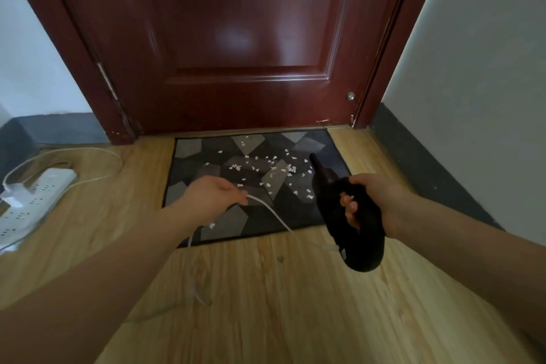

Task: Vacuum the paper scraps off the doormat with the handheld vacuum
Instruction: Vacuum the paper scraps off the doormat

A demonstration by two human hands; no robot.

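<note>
Your right hand is wrapped tight round the handle of the black handheld vacuum, nozzle pointing fwd over the right part of the doormat, above the mat, not touching afaict. Your left hand pinches the white cord, which runs back to the vacuum's rear end. Paper scraps lie scattered mostly across the mat's middle & right, w/ one bit near the front edge. Mat sits on wood floor right against the red-brown door. White power strip on floor, far left.
</note>
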